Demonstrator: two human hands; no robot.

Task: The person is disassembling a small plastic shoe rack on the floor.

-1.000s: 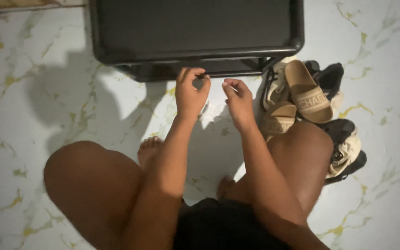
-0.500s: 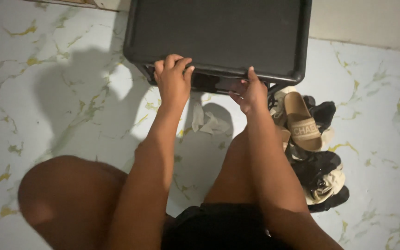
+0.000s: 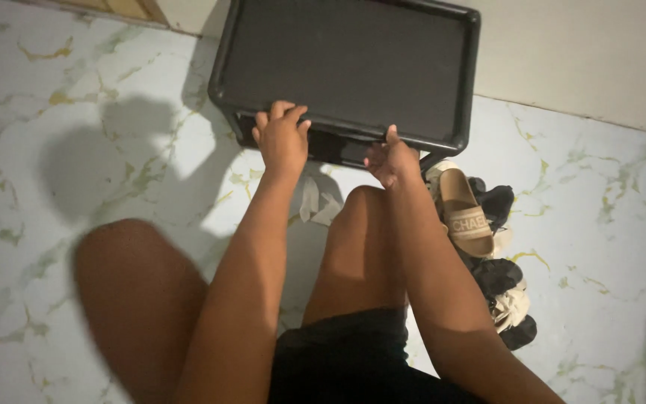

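Black and matte, a low rectangular plastic rack with a raised rounded rim (image 3: 353, 63) stands on a white marble-patterned tile floor (image 3: 76, 112), its far side close to a pale wall (image 3: 577, 60). A person crouches before the rack's near edge, bare knees raised, dark shorts (image 3: 345, 359) at the waist. The left hand (image 3: 281, 137) lies on the rack's near rim towards its left corner, fingers curled over the edge and closed on it. The right hand (image 3: 390, 158) is at the same rim towards the rack's right corner, thumb raised against the rim and the other fingers tucked below it; how firmly it holds cannot be told from this angle. Just below the rack's near edge, between the two forearms, a crumpled white scrap of paper or cloth (image 3: 315, 200) lies on the floor. To the right of the rack's near right corner, a heap of footwear rests on the tiles: a beige slide sandal with a wide strap (image 3: 463, 213) on top, dark shoes (image 3: 506, 299) and pale ones beneath and beyond it.
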